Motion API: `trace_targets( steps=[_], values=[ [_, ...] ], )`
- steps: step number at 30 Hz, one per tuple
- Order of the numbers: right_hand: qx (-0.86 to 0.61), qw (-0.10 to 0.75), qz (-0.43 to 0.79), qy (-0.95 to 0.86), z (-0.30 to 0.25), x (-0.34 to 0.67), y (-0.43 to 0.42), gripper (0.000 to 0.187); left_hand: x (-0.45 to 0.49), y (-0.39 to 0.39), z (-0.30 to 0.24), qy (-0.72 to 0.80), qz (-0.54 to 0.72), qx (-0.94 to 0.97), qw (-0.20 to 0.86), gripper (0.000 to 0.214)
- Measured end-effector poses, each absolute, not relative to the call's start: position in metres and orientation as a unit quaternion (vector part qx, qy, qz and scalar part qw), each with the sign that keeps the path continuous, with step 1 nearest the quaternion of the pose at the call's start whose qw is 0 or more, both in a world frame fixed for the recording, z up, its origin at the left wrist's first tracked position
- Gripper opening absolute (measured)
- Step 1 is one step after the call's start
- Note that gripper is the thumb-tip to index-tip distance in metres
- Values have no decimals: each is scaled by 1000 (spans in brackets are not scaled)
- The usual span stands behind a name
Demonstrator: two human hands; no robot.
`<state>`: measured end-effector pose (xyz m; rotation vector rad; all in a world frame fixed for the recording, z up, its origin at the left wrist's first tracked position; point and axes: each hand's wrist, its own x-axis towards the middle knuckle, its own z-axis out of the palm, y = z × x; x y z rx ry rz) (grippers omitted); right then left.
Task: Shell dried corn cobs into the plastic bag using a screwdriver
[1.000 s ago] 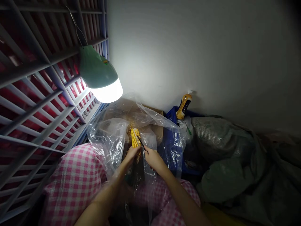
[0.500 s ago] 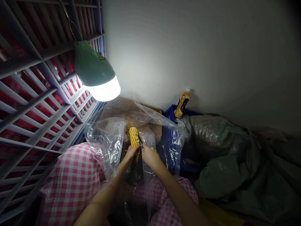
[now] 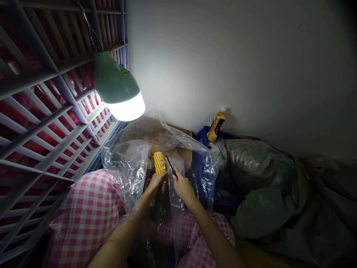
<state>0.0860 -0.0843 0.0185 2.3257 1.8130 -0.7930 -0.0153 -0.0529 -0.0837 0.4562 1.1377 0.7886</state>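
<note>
My left hand (image 3: 156, 182) is closed around the lower part of a yellow corn cob (image 3: 159, 163), which stands tilted over the open clear plastic bag (image 3: 131, 163). Along its right side a strip of the cob is bare of kernels. In my right hand (image 3: 183, 187) is a thin dark tool with a slim shaft (image 3: 170, 164); its exact kind is too small to tell. The shaft points up and left, its tip just right of the cob and apart from it. Loose kernels (image 3: 152, 152) show in the bag behind the cob.
A lit green lamp (image 3: 119, 85) hangs from a slatted plastic crate wall (image 3: 69, 96) on the left. Behind the bag is a cardboard box (image 3: 178, 130). To the right, a blue basket (image 3: 203, 134) holds a yellow bottle (image 3: 216, 124), beside a stuffed sack (image 3: 251, 158).
My right hand has moved slightly right and down, drawing the tool away from the cob. My left hand still grips the cob in nearly the same place. The view has shifted slightly.
</note>
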Motion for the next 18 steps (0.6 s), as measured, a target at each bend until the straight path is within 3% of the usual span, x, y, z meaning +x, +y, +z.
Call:
trace_targets(
  steps=[4, 8, 14, 18],
  values=[
    [800, -39, -263, 538, -4, 95, -74, 46, -15, -56, -89, 525, 371, 214, 736, 42],
    [813, -64, -260, 517, -34, 104, -67, 38, -16, -62, -99, 492, 388, 199, 753, 43],
    [816, -119, -297, 482, -59, 108, -81, 50, -14, -58, -89, 431, 389, 152, 800, 39],
    [804, -173, -311, 476, -62, 101, -85, 47, -12, -56, -65, 395, 362, 185, 824, 34]
  ],
)
